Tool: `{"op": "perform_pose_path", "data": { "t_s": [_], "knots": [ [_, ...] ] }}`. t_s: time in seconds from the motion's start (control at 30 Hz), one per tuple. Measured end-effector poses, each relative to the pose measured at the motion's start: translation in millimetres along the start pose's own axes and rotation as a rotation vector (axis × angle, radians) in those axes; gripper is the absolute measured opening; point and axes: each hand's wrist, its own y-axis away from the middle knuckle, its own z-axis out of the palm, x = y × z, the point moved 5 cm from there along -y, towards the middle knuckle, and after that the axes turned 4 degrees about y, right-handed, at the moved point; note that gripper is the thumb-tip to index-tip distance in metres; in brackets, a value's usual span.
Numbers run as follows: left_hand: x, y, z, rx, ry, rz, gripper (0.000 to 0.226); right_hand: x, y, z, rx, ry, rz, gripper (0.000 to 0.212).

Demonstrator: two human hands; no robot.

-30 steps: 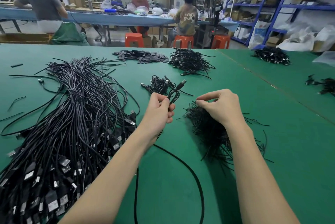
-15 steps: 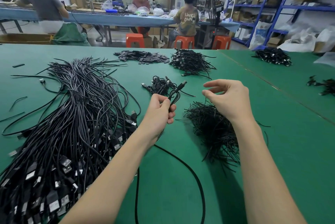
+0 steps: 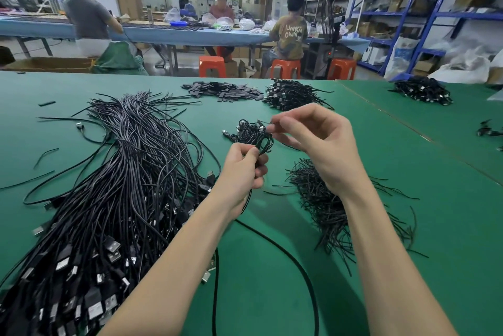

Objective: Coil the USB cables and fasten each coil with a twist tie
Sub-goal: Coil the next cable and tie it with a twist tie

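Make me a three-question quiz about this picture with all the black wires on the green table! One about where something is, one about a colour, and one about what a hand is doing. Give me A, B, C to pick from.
1. Where is the pile of twist ties?
A. Under the right forearm, on the table
B. On a blue shelf
C. On an orange stool

2. What colour is the table top?
A. Red
B. Green
C. White

3. What is the left hand doing?
A. Lying flat on the table
B. Gripping a folded USB cable
C. Holding scissors

Answers:
1. A, the thin black ties lie heaped beneath the right arm.
2. B, green cloth covers the whole surface.
3. B, its fingers curl round the cable's loops, while the right hand pinches something thin above them, probably a tie.
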Motion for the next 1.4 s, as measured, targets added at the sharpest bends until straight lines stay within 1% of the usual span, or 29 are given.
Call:
{"op": "perform_pose_path", "data": {
  "t_s": [0.07, 0.17, 0.23, 0.3, 0.4, 0.47, 0.53, 0.63, 0.77, 0.83, 0.9, 1.03, 1.1, 1.17, 1.27, 1.33, 1.4],
  "knots": [
    [4.3, 0.0, 0.0, -0.005, 0.031, 0.011, 0.013, 5.5, 1.3, 9.5, -0.056, 0.103, 0.012, 0.006],
    [10.0, 0.0, -0.2, -0.027, 0.07, 0.038, 0.014, 14.2, 3.1, 13.6, -0.073, 0.337, 0.025, 0.002],
    [11.0, 0.3, 0.3, -0.038, 0.058, 0.034, 0.014, 17.8, 3.8, 13.2, -0.068, 0.409, 0.028, 0.004],
    [10.6, 0.6, 1.4, -0.039, 0.062, 0.018, 0.015, 19.8, 3.4, 12.3, -0.061, 0.428, 0.026, 0.004],
    [9.5, 0.3, 3.4, -0.039, 0.086, 0.0, 0.015, 24.3, 2.8, 9.0, -0.042, 0.352, 0.062, 0.002],
    [8.4, -0.1, 4.1, -0.031, 0.053, 0.007, 0.019, 26.5, 3.3, 7.6, -0.03, 0.288, 0.102, 0.002],
    [8.1, -0.3, 3.6, -0.019, 0.05, 0.021, 0.022, 28.6, 4.2, 7.4, -0.012, 0.146, 0.171, 0.002],
    [9.8, -0.6, 3.7, -0.027, 0.138, 0.028, 0.022, 31.3, 5.3, 6.5, 0.039, -0.069, 0.265, 0.004],
    [14.4, -1.3, 3.3, -0.057, 0.284, 0.03, 0.016, 40.5, 7.2, 8.5, 0.074, -0.205, 0.384, 0.002],
    [16.6, -1.3, 3.0, -0.068, 0.317, 0.033, 0.011, 45.0, 7.7, 11.1, 0.076, -0.27, 0.436, 0.003],
    [18.5, -1.5, 2.8, -0.077, 0.337, 0.03, 0.011, 49.4, 7.3, 13.3, 0.083, -0.319, 0.49, 0.005],
    [18.7, -0.4, 2.2, -0.109, 0.351, 0.011, 0.017, 62.9, 9.0, 12.0, 0.162, -0.458, 0.662, 0.023],
    [17.1, 1.6, 4.4, -0.156, 0.325, -0.005, 0.013, 68.6, 9.1, 5.3, 0.197, -0.48, 0.704, 0.028],
    [14.5, 4.2, 7.8, -0.204, 0.289, -0.019, 0.008, 72.3, 7.1, -2.8, 0.188, -0.434, 0.713, 0.028],
    [9.0, 6.7, 11.8, -0.249, 0.208, -0.047, 0.013, 74.5, -2.5, -14.6, 0.122, -0.305, 0.706, 0.024],
    [6.9, 7.4, 12.6, -0.272, 0.189, -0.059, 0.017, 70.7, -15.8, -19.9, 0.001, -0.165, 0.695, 0.025],
    [7.1, 6.7, 10.8, -0.292, 0.181, -0.054, 0.018, 62.0, -32.5, -23.1, -0.177, 0.028, 0.674, 0.028]
  ]
}}
